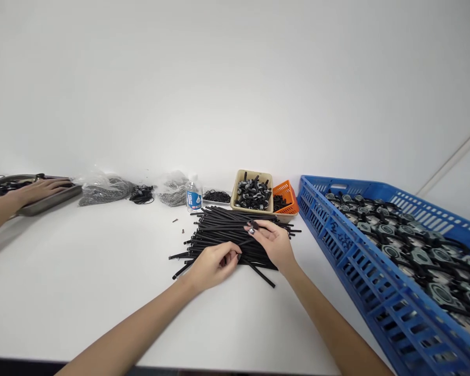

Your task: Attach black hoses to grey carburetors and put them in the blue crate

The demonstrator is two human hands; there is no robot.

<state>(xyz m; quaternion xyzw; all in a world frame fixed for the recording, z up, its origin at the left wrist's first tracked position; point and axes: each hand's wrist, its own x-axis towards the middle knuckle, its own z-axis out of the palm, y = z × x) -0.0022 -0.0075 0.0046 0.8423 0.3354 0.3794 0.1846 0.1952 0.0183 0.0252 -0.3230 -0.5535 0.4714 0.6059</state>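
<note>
My left hand [217, 265] is low over the near edge of a heap of black tubes [215, 230], its fingers curled into a pinch. What sits in that pinch is hidden. One black tube [263, 275] slants out from beside its fingertips toward the front right. My right hand [272, 243] hovers over the heap's right part, thumb and forefinger closed together. Dark, shiny spots show at its fingertips; whether they are nails or a small part, I cannot tell. The two hands are a short gap apart.
To the right stands a large blue crate [348, 261] of grey-and-black parts. Behind the heap are a beige bin [235, 190], an orange basket [292, 196], a bottle [194, 196] and plastic bags [105, 188]. Another person's hand [43, 190] rests over a metal tray [50, 203] at left.
</note>
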